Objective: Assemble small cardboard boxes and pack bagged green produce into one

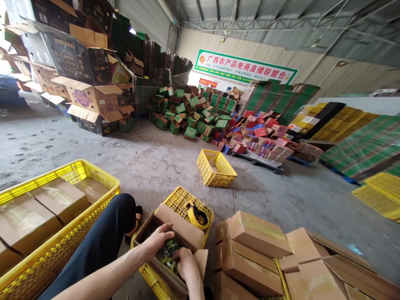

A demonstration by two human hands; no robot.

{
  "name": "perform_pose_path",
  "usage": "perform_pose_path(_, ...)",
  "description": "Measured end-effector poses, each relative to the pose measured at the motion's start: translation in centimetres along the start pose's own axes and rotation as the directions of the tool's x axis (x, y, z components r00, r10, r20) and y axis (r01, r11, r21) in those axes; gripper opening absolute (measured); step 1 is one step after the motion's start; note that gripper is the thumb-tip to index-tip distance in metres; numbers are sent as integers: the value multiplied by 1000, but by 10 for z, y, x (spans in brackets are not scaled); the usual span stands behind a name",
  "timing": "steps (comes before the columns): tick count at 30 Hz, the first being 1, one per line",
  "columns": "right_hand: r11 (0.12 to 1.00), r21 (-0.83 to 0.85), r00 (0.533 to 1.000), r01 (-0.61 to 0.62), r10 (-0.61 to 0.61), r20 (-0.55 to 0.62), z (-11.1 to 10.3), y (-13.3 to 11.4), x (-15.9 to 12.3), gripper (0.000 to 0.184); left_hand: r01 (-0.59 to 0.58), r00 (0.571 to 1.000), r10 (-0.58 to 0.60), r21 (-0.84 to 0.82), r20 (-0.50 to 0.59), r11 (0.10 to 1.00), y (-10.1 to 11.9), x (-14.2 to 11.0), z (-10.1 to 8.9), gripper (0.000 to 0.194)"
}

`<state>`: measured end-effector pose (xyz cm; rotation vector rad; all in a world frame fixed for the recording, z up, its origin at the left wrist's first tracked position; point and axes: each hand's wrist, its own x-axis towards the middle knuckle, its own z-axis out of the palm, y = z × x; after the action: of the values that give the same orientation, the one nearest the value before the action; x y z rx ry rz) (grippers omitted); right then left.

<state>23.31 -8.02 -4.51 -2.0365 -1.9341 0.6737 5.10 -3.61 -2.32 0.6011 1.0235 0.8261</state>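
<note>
An open cardboard box (179,227) sits on an upturned yellow plastic crate (175,198) in front of me. Inside it lies a clear plastic bag of green produce (170,255), partly covered by my hands; its exact kind is hard to make out. My left hand (158,239) reaches over the box's left side, fingers stretched out above the bag. At the right side of the box, my right hand (186,263) has its fingers curled against the bag, seemingly pinching it. A yellow tape dispenser (197,216) rests on the crate just beyond the box flap.
A big yellow crate (96,177) with taped cartons stands at my left. Closed cardboard boxes (256,237) are stacked at my right. Another yellow crate (216,168) is on the floor ahead. Farther off lie heaped green boxes (190,133) and red boxes (259,132).
</note>
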Motion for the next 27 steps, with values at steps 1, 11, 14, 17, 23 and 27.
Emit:
perform_pose_path(1,1000,5,1000,1,-1,10,0,-1,1,46,9,1000,-9,-5,-6,1000,1,0,1,59)
perform_pose_path(11,906,395,976,153,-75,-206,-56,-2,-5,25,-63,991,56,-51,-119,997,-1,3,6,59)
perform_pose_path(14,758,631,971,166,-14,-239,-72,1,-11,15,-12,997,2,-116,-83,993,0,-4,12,66)
perform_pose_path(17,554,824,971,119,109,-213,-74,-3,-16,30,54,995,-36,-189,97,980,7,-16,22,70)
perform_pose_path(23,299,950,964,96,209,-163,-72,-21,-24,53,-4,987,44,-252,154,968,19,-25,40,64)
perform_pose_path(27,359,912,972,198,51,-231,-73,-31,-26,76,-34,994,60,-275,87,961,14,-17,49,64)
